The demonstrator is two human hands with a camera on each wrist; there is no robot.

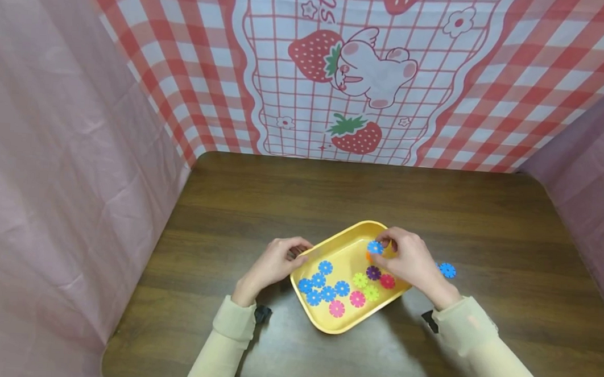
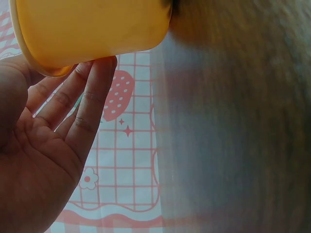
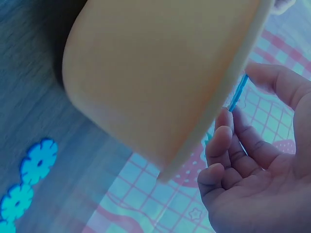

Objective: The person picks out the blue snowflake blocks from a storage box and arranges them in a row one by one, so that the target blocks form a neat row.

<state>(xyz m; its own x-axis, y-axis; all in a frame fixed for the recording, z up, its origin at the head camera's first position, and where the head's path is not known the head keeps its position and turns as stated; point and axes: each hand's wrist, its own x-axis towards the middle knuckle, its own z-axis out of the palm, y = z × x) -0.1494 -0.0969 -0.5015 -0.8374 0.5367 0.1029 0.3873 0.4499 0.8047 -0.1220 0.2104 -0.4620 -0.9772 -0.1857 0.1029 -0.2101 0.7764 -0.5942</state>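
A yellow plastic tray [image 1: 317, 324] sits at an angle on the table. My left hand [image 1: 276, 262] holds its left end, thumb at the rim and fingers against the outer wall, as the left wrist view shows. Over the tray's far right part, my right hand [image 1: 413, 262] pinches a blue snowflake disc [image 1: 375, 247] between thumb and fingertips. An orange piece [image 1: 369, 256] peeks out just under that disc. Several blue discs [image 1: 328, 293] lie in the left of the tray. Pink discs [image 1: 357, 298], yellow-green discs [image 1: 371, 293] and a purple disc [image 1: 373, 272] lie nearer its right side.
On the table right of the tray lies a blue disc [image 1: 447, 270]; the right wrist view shows more blue discs [image 3: 39, 161] in a row there. Behind the brown table [image 1: 332, 190] hangs a strawberry-print cloth [image 1: 359, 72], with pink curtains [image 1: 53, 141] at both sides.
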